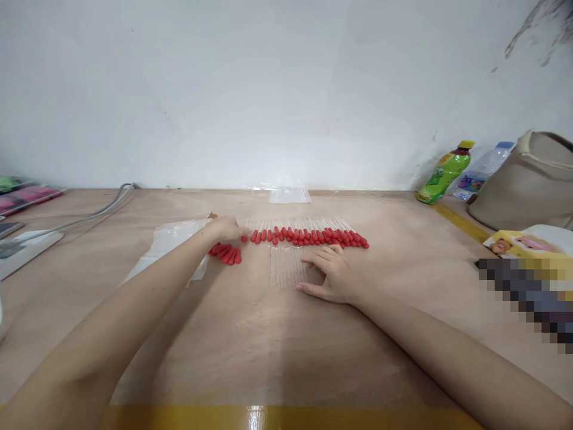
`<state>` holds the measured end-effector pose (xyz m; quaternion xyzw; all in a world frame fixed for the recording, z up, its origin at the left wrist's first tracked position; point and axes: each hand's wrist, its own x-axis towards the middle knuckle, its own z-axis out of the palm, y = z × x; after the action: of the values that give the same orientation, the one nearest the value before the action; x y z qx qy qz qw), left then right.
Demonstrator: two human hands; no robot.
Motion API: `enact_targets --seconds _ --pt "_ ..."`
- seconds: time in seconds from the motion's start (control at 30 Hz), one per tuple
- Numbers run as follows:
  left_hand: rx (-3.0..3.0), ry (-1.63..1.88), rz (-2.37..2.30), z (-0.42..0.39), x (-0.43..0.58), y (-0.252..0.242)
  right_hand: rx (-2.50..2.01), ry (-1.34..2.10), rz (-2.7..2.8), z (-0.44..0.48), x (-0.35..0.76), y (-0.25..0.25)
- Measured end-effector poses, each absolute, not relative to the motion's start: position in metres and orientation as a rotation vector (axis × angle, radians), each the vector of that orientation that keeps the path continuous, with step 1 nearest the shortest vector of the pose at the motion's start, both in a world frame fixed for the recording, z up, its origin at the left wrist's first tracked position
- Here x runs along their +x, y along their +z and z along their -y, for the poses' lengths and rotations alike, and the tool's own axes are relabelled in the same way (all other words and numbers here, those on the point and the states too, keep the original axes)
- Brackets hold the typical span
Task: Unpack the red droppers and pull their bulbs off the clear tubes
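My left hand reaches to the left end of a row of red-tipped sticks. Its fingers are pinched together, slightly blurred, with a red-tipped stick at the fingertips. The row's thin pale shafts point away from me, and toward the right the red tips overlap. Just below my left wrist lies a small fanned pile of red tips, partly covered by the arm. My right hand rests with thumb and fingers apart beside a flat bundle of thin pale sticks; its fingertips touch or overlap the bundle's right edge.
A clear plastic bag lies under my left forearm, and a small clear packet sits by the wall. At right stand a green bottle, a clear bottle and a beige bag. A grey cable runs along the left.
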<state>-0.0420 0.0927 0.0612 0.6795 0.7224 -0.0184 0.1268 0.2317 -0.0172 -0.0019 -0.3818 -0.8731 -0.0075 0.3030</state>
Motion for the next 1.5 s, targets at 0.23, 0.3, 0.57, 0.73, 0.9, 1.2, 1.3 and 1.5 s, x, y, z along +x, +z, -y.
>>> enact_targets --seconds 0.23,0.3,0.57,0.73,0.9,1.2,1.3,1.5 --pt "1.934 -0.112 -2.161 -0.104 -0.033 0.057 -1.043 -0.010 2.251 0.017 0.231 -0.002" --pt "1.967 -0.059 -2.188 -0.102 -0.035 0.060 -1.054 -0.009 2.229 0.017 0.231 -0.002" --pt "2.410 0.674 -1.983 -0.042 -0.029 0.064 -1.100 0.063 2.067 0.013 0.232 -0.008" --pt "2.616 0.901 -1.511 0.002 -0.011 0.034 -1.081 0.164 1.838 0.005 0.236 -0.014" --pt "2.781 1.172 -1.272 0.008 0.000 0.007 -1.014 0.151 1.916 0.007 0.237 -0.011" --pt "2.800 1.289 -1.146 0.005 0.000 -0.012 -0.927 0.034 2.169 0.009 0.234 -0.012" --pt "2.829 1.300 -1.098 0.006 0.001 -0.014 -0.848 -0.013 2.230 0.006 0.234 -0.015" --pt "2.950 1.333 -0.986 0.008 0.006 -0.013 -0.777 -0.021 2.290 0.004 0.230 -0.015"
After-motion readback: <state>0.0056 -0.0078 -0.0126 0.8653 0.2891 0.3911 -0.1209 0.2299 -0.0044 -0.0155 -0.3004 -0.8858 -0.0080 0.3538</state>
